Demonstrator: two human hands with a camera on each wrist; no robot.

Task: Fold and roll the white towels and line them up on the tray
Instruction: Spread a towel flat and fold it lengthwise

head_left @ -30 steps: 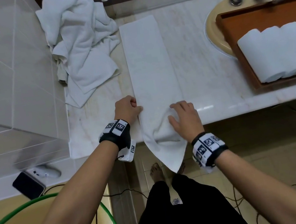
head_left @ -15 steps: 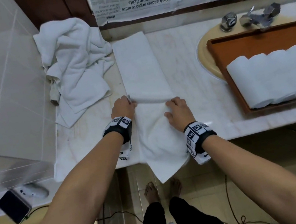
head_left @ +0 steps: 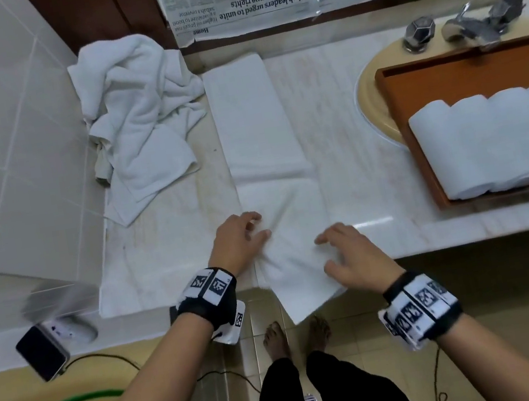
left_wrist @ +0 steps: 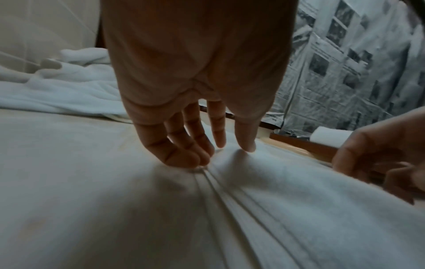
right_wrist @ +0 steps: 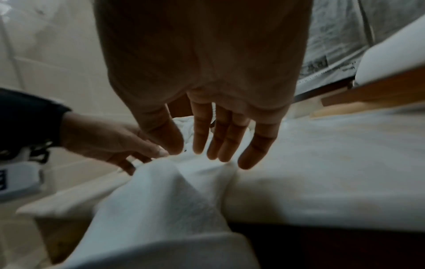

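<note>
My left hand and right hand, fingers spread and relaxed, rest on the folded towel at the desk's front edge, its end hanging over.

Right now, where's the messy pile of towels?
In the head view, the crumpled towel pile sits on the counter's far left corner against the tiled wall, just left of the long folded towel.
</note>
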